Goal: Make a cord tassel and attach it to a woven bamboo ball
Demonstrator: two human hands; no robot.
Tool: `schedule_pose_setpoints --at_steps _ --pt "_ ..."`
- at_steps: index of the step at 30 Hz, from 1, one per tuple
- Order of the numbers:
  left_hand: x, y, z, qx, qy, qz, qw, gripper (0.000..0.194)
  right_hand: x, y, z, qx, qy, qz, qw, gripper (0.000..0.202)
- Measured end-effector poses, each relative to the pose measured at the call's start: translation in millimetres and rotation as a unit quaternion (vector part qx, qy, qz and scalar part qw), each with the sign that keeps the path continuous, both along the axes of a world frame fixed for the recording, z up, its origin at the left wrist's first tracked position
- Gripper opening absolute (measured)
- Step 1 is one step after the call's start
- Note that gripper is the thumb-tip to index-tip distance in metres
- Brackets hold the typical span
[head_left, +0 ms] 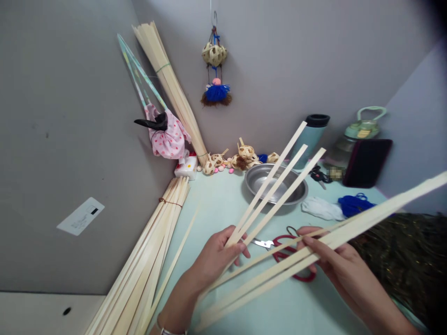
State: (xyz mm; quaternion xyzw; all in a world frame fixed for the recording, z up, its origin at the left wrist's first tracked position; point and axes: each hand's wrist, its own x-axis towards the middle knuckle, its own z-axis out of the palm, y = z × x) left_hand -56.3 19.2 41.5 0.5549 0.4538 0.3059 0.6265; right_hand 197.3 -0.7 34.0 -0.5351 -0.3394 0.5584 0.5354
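Observation:
My left hand (223,253) is closed on three pale flat strips (273,189), which fan upward to the right over a metal bowl (254,179). Several more strips (279,270) are pinched between the thumb and fingers of my right hand (324,253); they run from the lower left to the right edge. Beneath these strips, between my hands, lie red-handled scissors (305,278) on the pale green tabletop, their blades toward my left hand and partly hidden.
A tied strip bundle (150,251) and one loose strip (179,246) lie left. Behind are another bundle (171,88), small woven balls (246,150), a hanging ornament (214,55) and a pink dotted bag (169,139). At right are a tumbler (309,139), a phone (367,163) and yarn (356,204).

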Motion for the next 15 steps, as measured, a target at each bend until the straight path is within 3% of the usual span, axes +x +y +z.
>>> schedule_pose_setpoints --at_steps 9,15 --pt "3.7 -1.6 -7.0 -0.033 -0.042 -0.059 0.997 0.025 4.0 1.7 -2.3 0.002 -0.015 -0.006 1.000 0.034" --pt "7.9 -9.5 3.0 0.039 0.071 -0.095 0.992 0.017 4.3 4.4 -6.6 0.002 -0.008 0.004 1.000 0.034"
